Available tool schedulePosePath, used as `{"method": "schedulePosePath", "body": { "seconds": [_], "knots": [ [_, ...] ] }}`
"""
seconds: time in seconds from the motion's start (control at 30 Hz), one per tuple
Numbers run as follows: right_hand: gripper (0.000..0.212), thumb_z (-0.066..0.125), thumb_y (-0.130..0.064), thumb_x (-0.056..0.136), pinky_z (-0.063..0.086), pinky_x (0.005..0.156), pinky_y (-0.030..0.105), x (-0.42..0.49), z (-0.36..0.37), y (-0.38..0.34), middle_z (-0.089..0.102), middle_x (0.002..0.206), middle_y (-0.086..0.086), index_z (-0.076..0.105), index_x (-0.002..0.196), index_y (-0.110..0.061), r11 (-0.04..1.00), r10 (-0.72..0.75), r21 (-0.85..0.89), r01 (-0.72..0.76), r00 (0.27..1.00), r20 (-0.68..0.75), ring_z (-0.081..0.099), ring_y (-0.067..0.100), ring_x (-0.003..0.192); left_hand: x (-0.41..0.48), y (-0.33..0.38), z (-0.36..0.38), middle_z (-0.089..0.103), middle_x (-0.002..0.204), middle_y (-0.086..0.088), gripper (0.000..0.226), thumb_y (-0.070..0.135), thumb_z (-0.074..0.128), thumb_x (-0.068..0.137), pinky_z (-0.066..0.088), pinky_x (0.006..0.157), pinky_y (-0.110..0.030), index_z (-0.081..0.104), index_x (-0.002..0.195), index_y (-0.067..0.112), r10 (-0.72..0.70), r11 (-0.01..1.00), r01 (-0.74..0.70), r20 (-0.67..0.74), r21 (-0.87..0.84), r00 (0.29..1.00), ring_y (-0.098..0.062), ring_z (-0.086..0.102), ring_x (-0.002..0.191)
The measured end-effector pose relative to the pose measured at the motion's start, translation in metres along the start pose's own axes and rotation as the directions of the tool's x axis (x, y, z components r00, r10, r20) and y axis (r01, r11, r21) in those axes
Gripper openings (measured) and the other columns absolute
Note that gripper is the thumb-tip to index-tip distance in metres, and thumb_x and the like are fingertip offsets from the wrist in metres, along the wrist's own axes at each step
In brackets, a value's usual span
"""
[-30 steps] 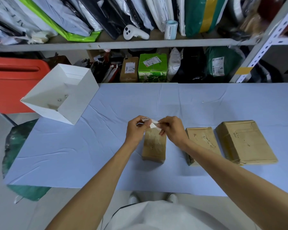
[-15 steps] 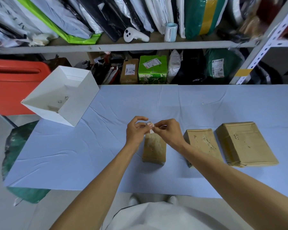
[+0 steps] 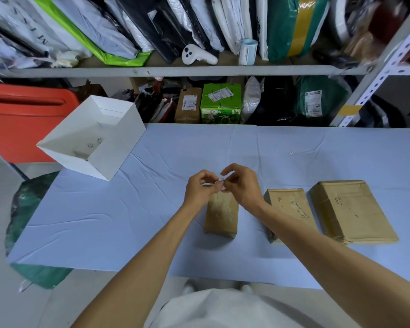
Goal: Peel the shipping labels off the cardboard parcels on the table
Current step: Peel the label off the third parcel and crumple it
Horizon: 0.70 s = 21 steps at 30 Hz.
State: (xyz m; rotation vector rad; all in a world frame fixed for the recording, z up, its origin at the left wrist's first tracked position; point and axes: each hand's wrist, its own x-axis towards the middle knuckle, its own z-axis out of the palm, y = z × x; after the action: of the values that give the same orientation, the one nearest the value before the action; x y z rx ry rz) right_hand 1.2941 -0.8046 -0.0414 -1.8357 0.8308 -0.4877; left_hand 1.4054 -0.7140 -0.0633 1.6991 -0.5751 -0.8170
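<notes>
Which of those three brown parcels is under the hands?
The leftmost parcel, the narrowest: left hand and right hand pinch a label above its far end. Middle parcel and right parcel lie further right.

Grey metal shelving [image 3: 199,71], packed with mailer bags [image 3: 92,31], blue-clothed table [image 3: 104,221], pale floor [image 3: 0,292]

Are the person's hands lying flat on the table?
No, the left hand and right hand are both above the smallest parcel, pinching a small white scrap between them.
</notes>
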Motion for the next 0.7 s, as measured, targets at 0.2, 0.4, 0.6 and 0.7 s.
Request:
{"method": "schedulePosePath", "body": {
  "seconds": [0.2,0.4,0.6,0.7],
  "knots": [
    [0.010,0.073,0.002,0.078,0.058,0.065,0.024,-0.001,-0.002,0.001,0.073,0.073,0.005,0.076,0.085,-0.003,0.998,0.031,0.061,-0.023,0.989,-0.143,0.071,0.013,0.066,-0.002,0.002,-0.006,0.069,0.090,-0.005,0.007,0.005,0.069,0.085,0.059,0.077,-0.027,0.069,0.091,0.008,0.027,0.985,-0.010,0.100,-0.173,0.995,-0.016,0.069,0.089],
    [0.014,0.073,-0.007,0.080,0.050,0.061,0.008,0.001,0.002,-0.008,0.074,0.080,0.003,0.077,0.094,-0.007,0.998,-0.037,-0.059,0.031,0.994,-0.107,0.067,0.001,0.065,-0.002,0.002,-0.004,0.072,0.085,-0.006,0.019,0.009,0.073,0.083,0.058,0.072,-0.024,0.064,0.098,0.017,0.025,0.980,-0.038,-0.069,-0.194,0.997,-0.020,0.072,0.084],
    [0.012,0.072,-0.011,0.082,0.054,0.067,0.017,0.000,-0.001,-0.012,0.075,0.081,0.004,0.077,0.093,-0.010,0.954,-0.148,-0.268,0.136,0.989,-0.025,0.068,0.010,0.070,0.002,0.006,-0.003,0.074,0.083,-0.007,0.011,0.008,0.075,0.080,0.059,0.073,-0.026,0.074,0.085,0.017,-0.004,0.987,-0.011,-0.092,-0.160,0.996,-0.022,0.073,0.080],
    [0.012,0.064,-0.011,0.085,0.055,0.070,0.035,0.004,0.002,-0.016,0.073,0.078,0.006,0.075,0.090,-0.008,0.883,-0.185,-0.436,0.173,0.983,0.014,0.066,0.020,0.071,0.003,0.008,-0.001,0.075,0.082,-0.005,0.014,0.005,0.076,0.078,0.060,0.073,-0.027,0.075,0.080,0.018,-0.056,0.986,0.042,-0.078,-0.162,0.995,-0.019,0.074,0.077]
  ]
}}
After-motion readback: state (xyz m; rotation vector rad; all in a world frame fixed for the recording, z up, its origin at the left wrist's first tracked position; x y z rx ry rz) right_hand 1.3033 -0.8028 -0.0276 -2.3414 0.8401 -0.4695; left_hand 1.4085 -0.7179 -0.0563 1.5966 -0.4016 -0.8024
